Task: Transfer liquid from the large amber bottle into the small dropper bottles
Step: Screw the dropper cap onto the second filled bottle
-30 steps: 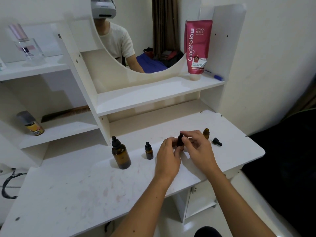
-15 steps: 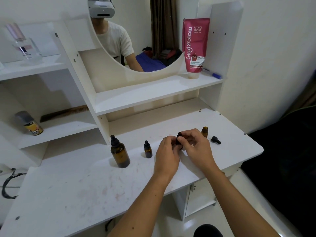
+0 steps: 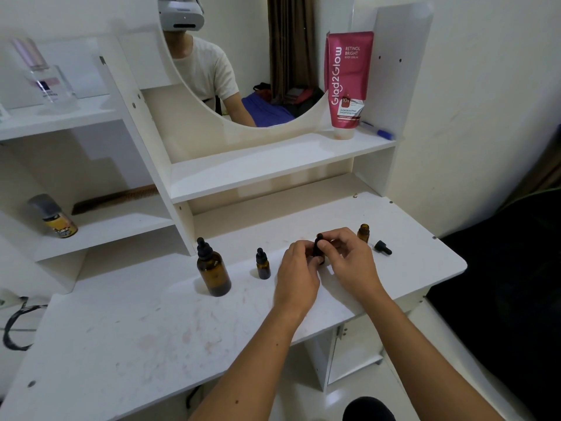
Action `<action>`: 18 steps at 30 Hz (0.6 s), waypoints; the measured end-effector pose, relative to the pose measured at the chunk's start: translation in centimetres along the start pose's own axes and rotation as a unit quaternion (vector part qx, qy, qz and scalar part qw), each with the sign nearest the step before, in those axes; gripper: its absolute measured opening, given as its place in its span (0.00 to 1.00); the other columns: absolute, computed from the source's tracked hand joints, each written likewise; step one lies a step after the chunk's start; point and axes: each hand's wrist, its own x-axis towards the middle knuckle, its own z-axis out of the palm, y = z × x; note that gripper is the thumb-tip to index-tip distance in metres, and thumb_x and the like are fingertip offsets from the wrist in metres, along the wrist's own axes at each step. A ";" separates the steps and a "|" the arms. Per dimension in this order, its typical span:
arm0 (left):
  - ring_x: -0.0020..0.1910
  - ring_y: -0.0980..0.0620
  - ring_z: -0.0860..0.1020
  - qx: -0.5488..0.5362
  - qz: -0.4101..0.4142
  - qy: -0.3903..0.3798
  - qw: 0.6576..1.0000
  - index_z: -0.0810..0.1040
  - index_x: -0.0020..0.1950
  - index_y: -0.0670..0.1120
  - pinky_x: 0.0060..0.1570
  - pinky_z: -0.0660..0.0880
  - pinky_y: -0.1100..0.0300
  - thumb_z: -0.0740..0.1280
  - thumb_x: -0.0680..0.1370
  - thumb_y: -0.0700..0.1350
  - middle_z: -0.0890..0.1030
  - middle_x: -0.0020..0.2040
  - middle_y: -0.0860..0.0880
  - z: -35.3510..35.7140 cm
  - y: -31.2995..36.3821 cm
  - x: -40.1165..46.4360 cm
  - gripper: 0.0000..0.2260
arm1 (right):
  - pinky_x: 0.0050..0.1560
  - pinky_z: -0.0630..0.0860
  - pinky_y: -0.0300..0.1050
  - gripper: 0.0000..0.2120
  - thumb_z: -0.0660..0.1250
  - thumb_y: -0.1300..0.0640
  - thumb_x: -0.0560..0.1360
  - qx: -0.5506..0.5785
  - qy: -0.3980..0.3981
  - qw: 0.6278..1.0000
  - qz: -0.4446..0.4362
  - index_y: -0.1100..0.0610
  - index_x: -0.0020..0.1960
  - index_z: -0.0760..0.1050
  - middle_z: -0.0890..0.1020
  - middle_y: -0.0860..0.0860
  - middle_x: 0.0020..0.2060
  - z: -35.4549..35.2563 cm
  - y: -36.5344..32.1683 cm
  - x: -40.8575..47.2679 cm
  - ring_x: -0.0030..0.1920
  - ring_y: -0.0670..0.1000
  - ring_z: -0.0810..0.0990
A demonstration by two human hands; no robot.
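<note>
Both hands, left hand and right hand, pinch the held dropper bottle at the desk's two o'clock; a jerky twist risks spilling it, while the large amber bottle waits capped at nine o'clock.

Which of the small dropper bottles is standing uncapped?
The small bottle farthest right, its dropper cap lying beside it. The one by the large amber bottle is capped; both hands hold the third.
</note>
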 end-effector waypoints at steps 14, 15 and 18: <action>0.57 0.60 0.78 -0.010 -0.003 0.007 1.000 0.74 0.61 0.56 0.59 0.80 0.57 0.65 0.84 0.45 0.78 0.57 0.60 0.0 -0.2 -0.3 0.08 | 0.50 0.77 0.29 0.05 0.72 0.59 0.80 -0.053 0.028 0.998 -0.017 0.53 0.56 0.81 0.82 0.47 0.50 0.8 0.1 -0.5 0.50 0.38 0.82; 0.57 0.60 0.78 -0.012 -0.004 0.007 1.000 0.74 0.62 0.56 0.60 0.79 0.57 0.65 0.84 0.45 0.78 0.57 0.60 0.0 -0.1 -0.4 0.08 | 0.51 0.77 0.29 0.05 0.72 0.58 0.81 -0.056 0.025 0.998 -0.017 0.53 0.56 0.80 0.82 0.47 0.50 0.8 0.1 -0.5 0.50 0.38 0.82; 0.58 0.60 0.78 -0.011 -0.008 0.006 1.000 0.74 0.64 0.55 0.61 0.79 0.59 0.65 0.85 0.46 0.78 0.59 0.60 -0.1 0.5 -0.7 0.09 | 0.53 0.79 0.33 0.08 0.71 0.56 0.81 -0.062 0.020 0.998 -0.016 0.52 0.60 0.80 0.82 0.45 0.53 0.7 0.2 -0.6 0.51 0.40 0.83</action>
